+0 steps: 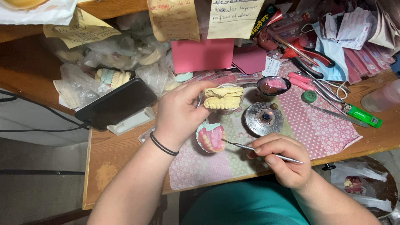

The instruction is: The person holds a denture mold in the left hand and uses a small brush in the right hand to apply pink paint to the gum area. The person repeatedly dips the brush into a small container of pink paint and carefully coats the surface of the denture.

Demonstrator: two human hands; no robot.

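While clamping a pale plaster cast pair (pixel 223 98) between thumb and fingers of the left hand (pixel 179 112), pinching a thin metal instrument (pixel 266 154) pen-style in the right hand (pixel 285 160), tip set against the pink wax denture (pixel 211 138) just under the left palm. Cannot tell whether held or resting on the dotted mat (pixel 316 125) of the counter (pixel 125 154). Looks like wax trimming along the tooth line, mid-way. Probably calls next for a short, light stroke with the denture kept steady. Beyond the left hand: two yellow handwritten paper notes (pixel 173 18) hanging from a shelf edge, pink blank cards (pixel 203 54) beneath, crumpled clear bags (pixel 83 79) of casts further left. Beyond the right hand: flat pink boxes (pixel 371 58), a pale blue face mask (pixel 333 62), a green lighter (pixel 362 116).
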